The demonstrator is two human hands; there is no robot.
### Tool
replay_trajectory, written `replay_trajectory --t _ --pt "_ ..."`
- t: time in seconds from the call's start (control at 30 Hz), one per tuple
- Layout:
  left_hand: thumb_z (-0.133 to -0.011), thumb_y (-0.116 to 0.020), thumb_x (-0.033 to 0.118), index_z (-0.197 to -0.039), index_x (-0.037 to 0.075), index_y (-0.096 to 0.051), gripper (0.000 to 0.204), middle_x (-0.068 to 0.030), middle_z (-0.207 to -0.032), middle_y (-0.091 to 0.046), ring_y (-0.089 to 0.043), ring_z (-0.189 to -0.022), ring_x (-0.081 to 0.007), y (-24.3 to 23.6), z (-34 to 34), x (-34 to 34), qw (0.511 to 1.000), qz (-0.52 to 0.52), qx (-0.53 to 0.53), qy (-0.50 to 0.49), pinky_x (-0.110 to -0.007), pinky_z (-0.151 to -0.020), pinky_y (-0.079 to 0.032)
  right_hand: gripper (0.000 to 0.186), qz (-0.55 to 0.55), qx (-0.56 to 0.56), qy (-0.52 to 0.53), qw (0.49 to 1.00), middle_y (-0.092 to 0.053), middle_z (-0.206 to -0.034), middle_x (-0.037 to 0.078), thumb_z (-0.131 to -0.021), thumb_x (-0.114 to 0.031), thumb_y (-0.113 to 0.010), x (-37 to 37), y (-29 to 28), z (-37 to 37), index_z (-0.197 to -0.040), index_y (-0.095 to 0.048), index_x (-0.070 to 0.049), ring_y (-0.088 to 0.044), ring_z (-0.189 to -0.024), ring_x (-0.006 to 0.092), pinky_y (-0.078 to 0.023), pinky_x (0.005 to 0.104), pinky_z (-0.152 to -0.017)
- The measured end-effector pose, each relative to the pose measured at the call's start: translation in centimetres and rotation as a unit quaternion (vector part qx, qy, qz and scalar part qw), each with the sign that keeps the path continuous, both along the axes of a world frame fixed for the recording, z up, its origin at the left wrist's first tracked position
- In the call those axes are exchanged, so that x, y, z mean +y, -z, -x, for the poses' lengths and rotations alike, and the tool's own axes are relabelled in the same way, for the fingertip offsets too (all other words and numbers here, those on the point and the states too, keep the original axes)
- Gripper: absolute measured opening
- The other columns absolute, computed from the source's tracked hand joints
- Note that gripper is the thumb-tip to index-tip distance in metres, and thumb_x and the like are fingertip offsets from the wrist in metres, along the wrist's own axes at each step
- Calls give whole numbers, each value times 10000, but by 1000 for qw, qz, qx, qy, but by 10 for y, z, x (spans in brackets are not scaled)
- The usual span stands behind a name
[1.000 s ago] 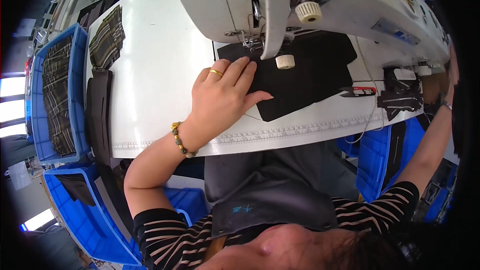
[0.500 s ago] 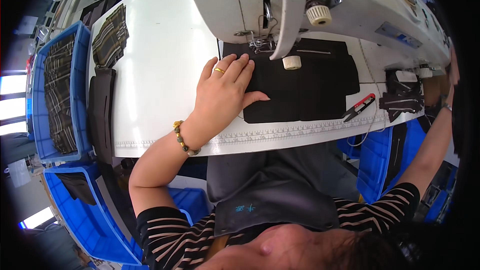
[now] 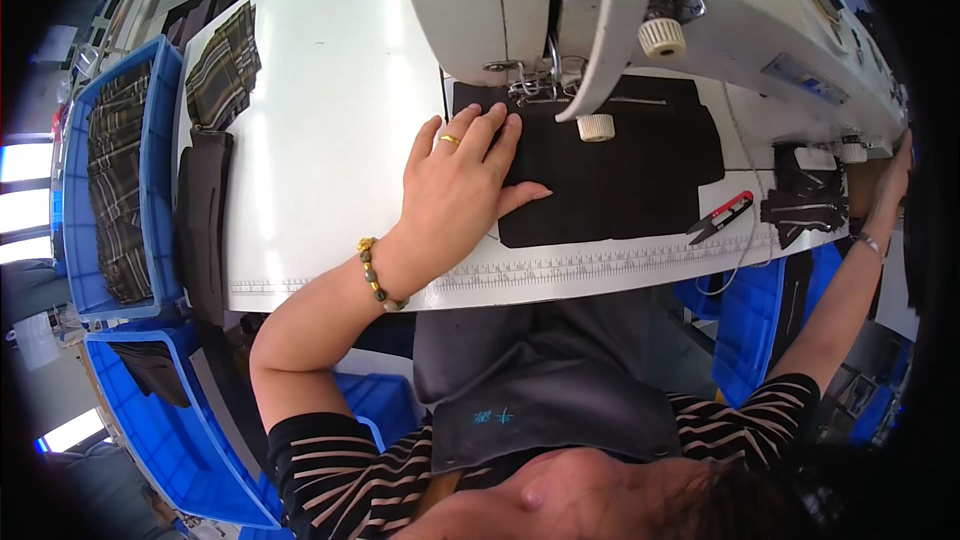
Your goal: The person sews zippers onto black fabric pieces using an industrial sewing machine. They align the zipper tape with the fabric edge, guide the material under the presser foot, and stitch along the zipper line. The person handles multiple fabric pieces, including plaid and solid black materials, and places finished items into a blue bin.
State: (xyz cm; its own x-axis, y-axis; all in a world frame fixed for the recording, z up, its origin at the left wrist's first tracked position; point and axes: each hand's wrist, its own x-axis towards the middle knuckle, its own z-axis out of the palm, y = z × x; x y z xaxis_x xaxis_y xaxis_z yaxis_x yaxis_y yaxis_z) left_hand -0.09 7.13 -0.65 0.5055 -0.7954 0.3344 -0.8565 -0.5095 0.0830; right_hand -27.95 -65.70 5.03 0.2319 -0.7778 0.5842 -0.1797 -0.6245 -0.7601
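My left hand (image 3: 458,188) lies flat, fingers together, on the left end of a black fabric piece (image 3: 620,180) spread on the white sewing table (image 3: 320,160). Its fingertips reach up to the needle area of the white sewing machine (image 3: 520,0). It wears a gold ring and a bead bracelet. My right hand (image 3: 897,162) is stretched far to the right, at the right end of the machine; what its fingers do is hidden at the picture's rim.
Red-handled thread snips (image 3: 722,218) lie on the table's front edge, beside small black fabric pieces (image 3: 805,202). Plaid pieces (image 3: 222,65) lie at the table's far left. Blue bins (image 3: 110,170) with plaid and dark fabric stand to the left.
The black fabric has been turned and now lies square under the machine. My left hand has moved with it toward the needle. The right arm stays stretched out.
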Motion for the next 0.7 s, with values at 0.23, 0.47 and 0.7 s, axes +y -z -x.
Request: replay_trajectory --t 0.23,0.47,0.7 --pt "-845 -776 569 -1332 64 -715 704 -75 -1376 -671 -612 -1313 -265 3 -3 4 1000 -6 -5 3 -493 -1101 -475 720 -140 -28 -5 990 -585 -1533 132 -1145 -549 -415 1 4 -13 -1538 -522 45 -542 -1396 225 -373 361 -1202" --pt "-851 -785 556 -1326 70 -719 683 -69 -1388 -672 -631 -1308 -271 6 -4 4 1000 22 5 12 -481 -1093 -491 578 -165 -101 -76 978 -632 -1450 161 -1116 -404 -560 1 -47 -25 -1483 -572 42 -632 -1294 281 -490 418 -1111" --pt "-855 -784 559 -1332 74 -718 683 -73 -1398 -668 -631 -1308 -271 8 -5 2 999 35 12 15 -498 -1113 -495 605 -125 -133 36 982 -655 -1420 169 -1121 -420 -536 49 1 -15 -1445 -599 87 -648 -1248 275 -514 429 -1074"
